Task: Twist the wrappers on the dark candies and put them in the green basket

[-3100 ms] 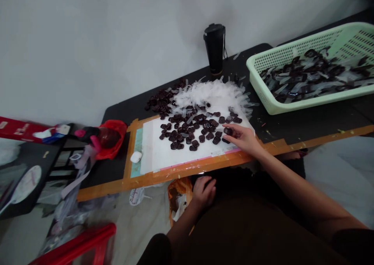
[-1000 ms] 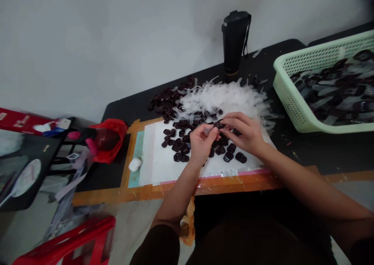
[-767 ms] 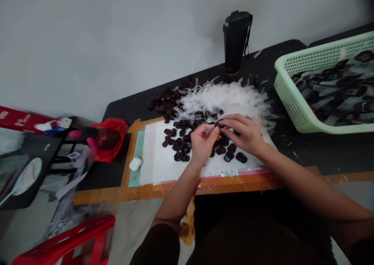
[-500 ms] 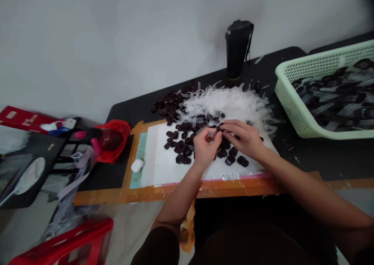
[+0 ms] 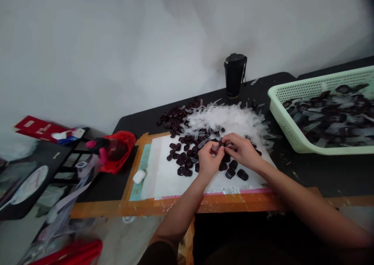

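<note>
My left hand (image 5: 209, 160) and my right hand (image 5: 240, 151) meet over the white sheet, fingertips pinched together. Between them is a small dark plastic piece (image 5: 223, 143), mostly covered by the fingers. Something translucent, like a clear strip, shows at my left fingertips. Around and under the hands lie many glossy dark rounded pieces (image 5: 242, 174). Just beyond is a heap of clear, whitish plastic strips (image 5: 222, 117). A pile of more dark pieces (image 5: 173, 117) lies to its left.
A pale green basket (image 5: 288, 131) of dark pieces with clear strips stands at the right. A black tumbler (image 5: 233, 78) is at the back. A white case (image 5: 139, 176) and a red bag (image 5: 128, 140) holding a bottle (image 5: 115, 150) sit left. Orange tape (image 5: 222, 204) lines the front edge.
The camera has tilted upward, so the table sits lower in the picture. My hands stay together over the same area, with a slight shift of the fingers around the small dark piece.
</note>
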A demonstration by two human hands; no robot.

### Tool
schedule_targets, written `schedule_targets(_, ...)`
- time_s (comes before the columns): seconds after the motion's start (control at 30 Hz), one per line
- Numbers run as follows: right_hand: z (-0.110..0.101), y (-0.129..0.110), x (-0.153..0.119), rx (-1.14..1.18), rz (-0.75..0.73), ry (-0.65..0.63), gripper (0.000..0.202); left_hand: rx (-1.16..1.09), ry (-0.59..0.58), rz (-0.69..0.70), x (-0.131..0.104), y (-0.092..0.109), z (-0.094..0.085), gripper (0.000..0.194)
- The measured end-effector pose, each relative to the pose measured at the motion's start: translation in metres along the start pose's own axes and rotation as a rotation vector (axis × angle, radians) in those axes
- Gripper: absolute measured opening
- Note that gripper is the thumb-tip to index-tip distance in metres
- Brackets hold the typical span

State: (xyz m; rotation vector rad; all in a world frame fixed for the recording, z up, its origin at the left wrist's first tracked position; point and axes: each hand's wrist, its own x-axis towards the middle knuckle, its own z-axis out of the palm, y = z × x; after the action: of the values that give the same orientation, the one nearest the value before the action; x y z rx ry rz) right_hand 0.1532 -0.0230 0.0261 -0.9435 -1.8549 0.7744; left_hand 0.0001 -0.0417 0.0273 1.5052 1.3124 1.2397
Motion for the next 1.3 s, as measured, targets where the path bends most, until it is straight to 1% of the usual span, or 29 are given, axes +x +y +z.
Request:
schedule_targets(0.1, 0.004, -0.002, -0.001, -0.052, -0.047, -0.025, 0.008, 0.031, 0.027, 0.055, 0.001, 0.0, -0.003, 0.017)
schedule_targets(0.17, 0.007, -0.004, -0.002, -0.077, -0.055, -0.026, 0.006, -0.001, 0.036, 0.056, 0.003, 0.002, -0.006, 0.019)
schedule_targets(0.2, 0.008, -0.004, -0.003, -0.066, -0.042, -0.016, 0.005, -0.04, 0.031, 0.038, 0.005, 0.003, -0.008, 0.019)
schedule_targets(0.23, 0.009, -0.004, -0.004, -0.042, -0.025, 0.0, 0.007, -0.092, 0.018, 0.012, 0.006, 0.004, -0.009, 0.02)
schedule_targets(0.3, 0.01, -0.003, -0.006, 0.006, -0.004, 0.05, 0.021, -0.22, -0.012, -0.056, 0.008, 0.006, -0.011, 0.021)
schedule_targets(0.37, 0.008, -0.002, -0.005, 0.012, -0.027, 0.091, 0.03, -0.355, -0.038, -0.132, 0.01, 0.008, -0.012, 0.022)
schedule_targets(0.4, 0.006, -0.003, -0.005, 0.001, -0.053, 0.102, 0.031, -0.414, -0.049, -0.17, 0.011, 0.008, -0.012, 0.024)
schedule_targets(0.53, 0.0, -0.007, -0.001, -0.01, -0.129, 0.104, 0.03, -0.559, -0.116, -0.294, 0.014, 0.01, -0.015, 0.026)
schedule_targets(0.63, -0.002, -0.01, 0.001, 0.027, -0.121, 0.078, 0.032, -0.617, -0.17, -0.345, 0.015, 0.012, -0.017, 0.027)
schedule_targets(0.7, -0.001, -0.01, 0.001, 0.082, -0.091, 0.054, 0.031, -0.627, -0.201, -0.361, 0.015, 0.013, -0.017, 0.027)
schedule_targets(0.73, -0.001, -0.009, 0.002, 0.122, -0.063, 0.043, 0.029, -0.615, -0.193, -0.348, 0.014, 0.013, -0.017, 0.027)
schedule_targets(0.8, -0.002, -0.007, 0.003, 0.217, 0.018, 0.014, 0.026, -0.535, -0.12, -0.256, 0.012, 0.012, -0.015, 0.027)
schedule_targets(0.9, -0.003, -0.006, 0.005, 0.353, 0.154, -0.053, 0.039, -0.32, 0.004, -0.029, 0.008, 0.01, -0.013, 0.024)
schedule_targets(1.0, -0.004, -0.008, 0.006, 0.458, 0.258, -0.108, 0.045, -0.147, 0.053, 0.126, 0.006, 0.007, -0.013, 0.016)
schedule_targets(1.13, -0.002, -0.009, 0.005, 0.507, 0.309, -0.135, 0.047, 0.007, 0.089, 0.263, 0.007, 0.007, -0.017, 0.012)
schedule_targets(1.3, 0.001, -0.005, 0.004, 0.519, 0.395, -0.116, 0.051, 0.177, 0.077, 0.371, 0.007, 0.012, -0.019, 0.009)
